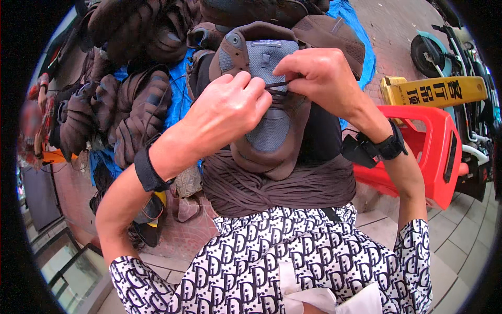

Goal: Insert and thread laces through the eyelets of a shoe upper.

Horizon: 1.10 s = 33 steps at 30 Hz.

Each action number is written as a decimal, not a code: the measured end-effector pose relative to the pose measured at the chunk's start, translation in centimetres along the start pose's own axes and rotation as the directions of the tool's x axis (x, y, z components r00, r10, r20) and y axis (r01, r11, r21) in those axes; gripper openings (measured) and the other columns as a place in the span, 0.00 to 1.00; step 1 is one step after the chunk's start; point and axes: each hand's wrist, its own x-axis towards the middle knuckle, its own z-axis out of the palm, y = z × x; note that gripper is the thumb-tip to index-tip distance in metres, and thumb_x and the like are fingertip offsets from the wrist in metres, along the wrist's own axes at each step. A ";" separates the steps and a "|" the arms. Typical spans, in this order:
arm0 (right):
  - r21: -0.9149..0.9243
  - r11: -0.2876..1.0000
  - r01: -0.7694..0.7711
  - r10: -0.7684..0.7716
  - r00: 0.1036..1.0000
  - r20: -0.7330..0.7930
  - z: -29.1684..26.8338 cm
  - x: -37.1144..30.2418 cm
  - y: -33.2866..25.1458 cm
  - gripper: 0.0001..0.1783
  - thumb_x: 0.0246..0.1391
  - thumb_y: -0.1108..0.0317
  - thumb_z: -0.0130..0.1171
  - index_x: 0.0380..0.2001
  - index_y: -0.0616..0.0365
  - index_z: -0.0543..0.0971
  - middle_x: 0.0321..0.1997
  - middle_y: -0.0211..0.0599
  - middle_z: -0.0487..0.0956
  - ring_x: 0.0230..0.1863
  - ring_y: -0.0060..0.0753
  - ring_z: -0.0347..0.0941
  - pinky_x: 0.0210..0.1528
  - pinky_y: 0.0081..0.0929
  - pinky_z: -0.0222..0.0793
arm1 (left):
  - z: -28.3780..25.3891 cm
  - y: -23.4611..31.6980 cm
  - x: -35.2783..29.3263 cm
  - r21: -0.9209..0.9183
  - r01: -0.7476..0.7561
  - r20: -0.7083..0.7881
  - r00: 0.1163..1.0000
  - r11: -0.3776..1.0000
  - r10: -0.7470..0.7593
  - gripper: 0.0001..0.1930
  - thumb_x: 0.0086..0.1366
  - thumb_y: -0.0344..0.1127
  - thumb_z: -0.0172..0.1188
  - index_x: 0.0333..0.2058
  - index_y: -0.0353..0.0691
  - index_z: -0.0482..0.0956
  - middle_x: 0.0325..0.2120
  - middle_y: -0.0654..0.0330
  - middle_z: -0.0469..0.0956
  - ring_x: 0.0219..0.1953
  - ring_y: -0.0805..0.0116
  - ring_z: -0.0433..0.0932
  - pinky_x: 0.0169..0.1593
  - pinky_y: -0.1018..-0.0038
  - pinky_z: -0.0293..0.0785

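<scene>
A brown shoe upper with blue-grey mesh point(268, 133) lies in front of me, its toe toward my body and its tongue point(264, 57) standing up at the far end. A dark shoelace point(277, 83) stretches across the tongue between my hands. My left hand point(227, 110), fingers curled, grips the lace at the left eyelet side and hides part of that edge. From the right, my right hand point(321, 78) pinches the lace between thumb and fingers. Below the toe, a thick bundle of brown laces point(277, 186) lies across my lap.
Piles of similar brown shoe uppers point(141, 115) lie on blue sheeting point(180, 99) to the left and beyond. On the right stand a red plastic stool point(439, 157), a yellow sign board point(436, 91) and parked two-wheelers point(431, 55). Another person point(36, 115) is at the far left.
</scene>
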 end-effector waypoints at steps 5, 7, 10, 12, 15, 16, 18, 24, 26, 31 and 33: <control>-0.181 0.981 0.068 -0.078 0.996 -0.049 1.0 1.1 -0.2 0.02 0.33 0.71 0.51 0.17 0.54 0.72 0.17 0.39 0.73 0.23 0.46 0.72 0.23 0.39 0.67 | 0.3 -0.7 0.4 0.031 -0.120 0.037 0.992 0.992 0.119 0.07 0.44 0.33 0.52 0.24 0.38 0.68 0.22 0.60 0.64 0.27 0.68 0.67 0.29 0.75 0.67; -0.169 0.982 0.087 -0.096 0.994 -0.043 1.0 1.4 -0.3 0.02 0.33 0.71 0.51 0.15 0.55 0.70 0.17 0.40 0.73 0.23 0.46 0.72 0.22 0.39 0.67 | 0.3 -0.9 0.7 0.042 -0.124 0.002 0.992 0.991 0.124 0.07 0.44 0.31 0.52 0.24 0.37 0.68 0.22 0.60 0.64 0.26 0.67 0.67 0.28 0.75 0.67; -0.203 0.976 0.071 -0.091 0.992 -0.090 1.4 1.4 0.3 0.02 0.33 0.70 0.52 0.15 0.55 0.70 0.16 0.40 0.72 0.22 0.46 0.72 0.22 0.39 0.67 | -0.1 -1.5 2.1 0.109 -0.082 -0.204 0.973 0.991 0.103 0.07 0.43 0.31 0.53 0.24 0.38 0.68 0.20 0.62 0.63 0.24 0.69 0.67 0.25 0.77 0.66; -0.189 0.978 0.088 -0.101 0.993 -0.061 1.2 1.3 0.3 0.04 0.32 0.74 0.53 0.18 0.56 0.73 0.17 0.38 0.72 0.23 0.43 0.72 0.23 0.35 0.67 | 0.7 -1.4 2.2 0.103 -0.010 -0.403 0.914 0.995 0.051 0.08 0.41 0.31 0.54 0.24 0.40 0.68 0.18 0.63 0.60 0.21 0.71 0.65 0.23 0.79 0.64; -0.167 0.977 0.129 -0.139 0.989 -0.053 0.9 1.2 0.5 0.05 0.31 0.74 0.53 0.19 0.56 0.73 0.17 0.37 0.72 0.22 0.42 0.71 0.23 0.33 0.67 | 2.4 -0.9 -0.3 0.054 0.046 -0.317 0.948 0.997 -0.027 0.09 0.42 0.30 0.54 0.27 0.38 0.69 0.20 0.62 0.62 0.23 0.70 0.67 0.24 0.78 0.65; -0.162 0.975 0.153 -0.166 0.984 -0.071 1.0 1.3 0.6 0.02 0.32 0.72 0.52 0.17 0.55 0.72 0.17 0.38 0.72 0.22 0.44 0.71 0.22 0.36 0.66 | 2.6 -0.9 -0.5 0.056 0.043 -0.315 0.949 0.997 -0.023 0.09 0.42 0.30 0.54 0.27 0.38 0.69 0.20 0.62 0.62 0.23 0.70 0.67 0.24 0.78 0.65; -0.169 0.972 0.165 -0.176 0.983 -0.050 0.1 1.1 0.7 0.02 0.33 0.71 0.50 0.14 0.55 0.69 0.16 0.39 0.70 0.20 0.45 0.70 0.21 0.38 0.66 | 2.5 -0.8 -0.8 -0.036 0.049 -0.322 0.945 0.998 -0.058 0.10 0.43 0.29 0.53 0.28 0.37 0.70 0.21 0.61 0.63 0.23 0.69 0.67 0.24 0.77 0.66; -0.067 0.997 0.026 -0.033 0.995 -0.096 -2.6 -1.6 1.1 0.07 0.31 0.79 0.57 0.20 0.62 0.75 0.20 0.37 0.73 0.23 0.36 0.72 0.25 0.25 0.67 | 2.8 0.4 -2.7 -0.450 0.373 -0.319 0.781 0.812 -0.536 0.17 0.47 0.19 0.58 0.38 0.35 0.71 0.31 0.53 0.71 0.27 0.60 0.73 0.30 0.73 0.71; -0.066 0.997 0.030 -0.039 0.991 -0.127 -2.4 -1.4 1.0 0.07 0.30 0.79 0.58 0.21 0.62 0.75 0.20 0.36 0.73 0.22 0.35 0.71 0.24 0.23 0.66 | 2.2 0.8 -2.1 -0.377 0.448 -0.333 0.751 0.811 -0.570 0.16 0.48 0.21 0.58 0.38 0.36 0.70 0.32 0.52 0.72 0.28 0.59 0.74 0.30 0.70 0.71; -0.259 0.951 0.169 -0.199 0.975 -0.095 -2.7 -0.5 0.0 0.08 0.31 0.79 0.57 0.22 0.61 0.75 0.21 0.35 0.73 0.23 0.32 0.71 0.24 0.22 0.66 | 2.0 0.2 -2.6 -0.178 0.438 -0.232 0.851 0.881 -0.470 0.12 0.48 0.23 0.58 0.34 0.37 0.70 0.30 0.54 0.72 0.29 0.57 0.73 0.31 0.69 0.71; -0.299 0.940 0.162 -0.194 0.977 -0.082 -2.8 -0.7 -0.1 0.08 0.31 0.80 0.57 0.23 0.61 0.75 0.22 0.35 0.73 0.23 0.31 0.71 0.25 0.21 0.66 | 2.0 -0.3 -2.6 -0.145 0.424 -0.190 0.875 0.894 -0.445 0.10 0.47 0.24 0.57 0.30 0.37 0.69 0.28 0.55 0.72 0.29 0.58 0.73 0.31 0.69 0.71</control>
